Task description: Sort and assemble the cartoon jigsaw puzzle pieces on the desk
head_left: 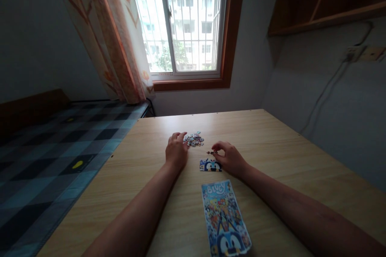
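Note:
A small heap of loose jigsaw pieces (194, 139) lies on the wooden table (271, 148). My left hand (176, 151) rests palm down just left of the heap, its fingertips reaching to the heap's edge. My right hand (229, 158) pinches one small puzzle piece (211, 152) between thumb and fingers. Just below that piece sits a joined patch of blue and white puzzle (210, 165), touching the right hand's thumb side. Nearer to me lies the puzzle's colourful picture card (224, 219) with a blue cartoon dog.
A bed with a blue checked cover (54, 156) runs along the table's left side. A window (187, 20) with a curtain (114, 36) is behind the table. A wall with a wooden shelf (325, 0) and a cable stands close on the right.

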`<move>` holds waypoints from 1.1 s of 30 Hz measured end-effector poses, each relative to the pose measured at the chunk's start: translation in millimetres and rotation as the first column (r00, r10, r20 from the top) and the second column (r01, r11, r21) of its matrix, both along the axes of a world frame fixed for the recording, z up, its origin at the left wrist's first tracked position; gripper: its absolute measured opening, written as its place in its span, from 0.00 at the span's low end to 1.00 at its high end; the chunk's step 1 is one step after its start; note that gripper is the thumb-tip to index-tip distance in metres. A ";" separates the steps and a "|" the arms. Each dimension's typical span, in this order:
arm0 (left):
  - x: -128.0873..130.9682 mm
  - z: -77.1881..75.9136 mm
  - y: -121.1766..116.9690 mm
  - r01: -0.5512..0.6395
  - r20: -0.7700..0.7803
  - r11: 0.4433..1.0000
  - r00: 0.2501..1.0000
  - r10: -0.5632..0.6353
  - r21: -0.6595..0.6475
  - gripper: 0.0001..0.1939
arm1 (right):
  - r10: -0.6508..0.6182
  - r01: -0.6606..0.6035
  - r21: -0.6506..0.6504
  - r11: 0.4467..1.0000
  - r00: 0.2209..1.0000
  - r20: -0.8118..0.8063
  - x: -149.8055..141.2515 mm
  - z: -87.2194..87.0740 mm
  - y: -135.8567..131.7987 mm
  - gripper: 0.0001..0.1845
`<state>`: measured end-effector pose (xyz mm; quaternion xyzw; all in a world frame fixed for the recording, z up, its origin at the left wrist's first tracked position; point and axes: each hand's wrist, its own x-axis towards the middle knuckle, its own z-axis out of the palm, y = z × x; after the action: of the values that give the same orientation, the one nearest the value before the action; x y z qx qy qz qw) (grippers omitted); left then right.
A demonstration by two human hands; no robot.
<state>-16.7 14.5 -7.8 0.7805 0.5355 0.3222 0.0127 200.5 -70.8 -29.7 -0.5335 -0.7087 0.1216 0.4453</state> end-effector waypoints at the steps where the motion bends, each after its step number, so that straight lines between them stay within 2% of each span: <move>1: -0.4 0.4 -0.8 -0.025 -0.013 0.999 1.000 0.026 0.033 0.20 | -0.002 0.002 -0.001 1.000 1.000 0.002 -0.1 0.6 -0.2 0.07; 10: -2.0 5.0 -10.8 0.046 -0.019 0.998 0.999 -0.045 0.042 0.14 | -0.046 0.046 0.014 0.999 0.999 -0.016 1.9 -2.8 1.5 0.07; 13: 1.0 2.6 -13.1 0.172 0.010 0.984 0.985 -0.172 0.038 0.11 | -0.064 0.065 0.027 0.998 0.997 -0.041 1.8 -2.5 1.4 0.08; 17: 13.6 -3.0 -26.4 0.385 -0.016 0.917 0.923 -0.385 0.107 0.07 | -0.043 0.046 0.035 0.998 0.997 -0.070 0.4 1.8 -1.2 0.08; 21: 21.7 -5.0 -36.2 0.455 -0.097 0.868 0.890 -0.445 0.199 0.06 | 0.027 -0.028 -0.003 1.000 0.984 -0.174 -1.3 -1.0 -0.4 0.07; 23: 21.4 -4.5 -36.2 0.452 -0.112 0.863 0.892 -0.438 0.224 0.06 | 0.072 -0.091 -0.050 0.995 0.951 -0.300 -1.6 -6.7 2.7 0.09; 27: 18.9 -3.8 -33.7 0.453 -0.121 0.856 0.891 -0.437 0.249 0.08 | 0.142 -0.249 -0.125 0.960 0.824 -0.548 -1.0 -16.0 8.7 0.15; 30: 19.1 -3.6 -34.1 0.477 -0.146 0.837 0.879 -0.454 0.267 0.08 | 0.158 -0.329 -0.154 0.932 0.750 -0.643 -0.2 -15.3 9.3 0.19; 33: 19.6 -3.5 -35.1 0.493 -0.170 0.824 0.870 -0.463 0.280 0.06 | 0.152 -0.352 -0.167 0.921 0.720 -0.677 0.0 -11.9 8.1 0.20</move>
<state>3.0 -20.6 -11.3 0.8958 0.2647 0.3524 -0.0566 200.5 -62.8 -41.5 -0.4130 -0.5501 0.4600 0.5614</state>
